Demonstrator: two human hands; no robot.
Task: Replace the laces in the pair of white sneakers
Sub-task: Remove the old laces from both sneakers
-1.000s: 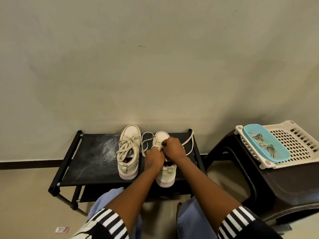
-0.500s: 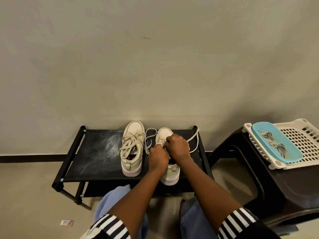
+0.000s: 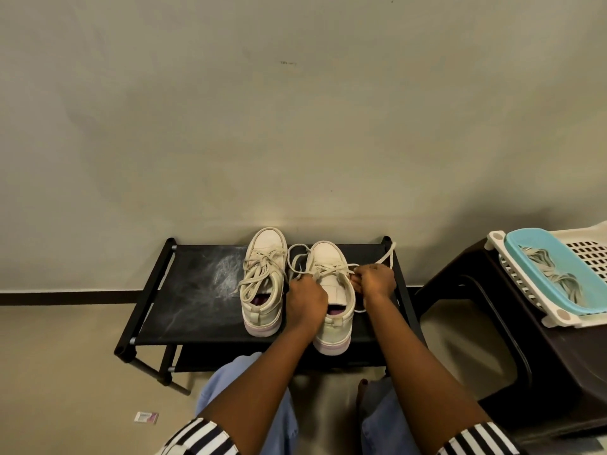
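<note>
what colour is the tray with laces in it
Light blue tray, seen in the head view, resting on a white basket.

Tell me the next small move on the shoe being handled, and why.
Probably pull the lace outward on both sides to snug the crossing. The left hand and right hand each grip it beside the right-hand sneaker, whose tongue nearer the heel lies bare.

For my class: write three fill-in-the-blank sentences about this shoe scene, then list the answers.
The left sneaker and right sneaker stand on the black rack, toes toward the ____.
The left hand and right hand grip the lace of the ____ sneaker.
More laces lie in a ____ tray.
Missing: wall, right, blue.
</note>
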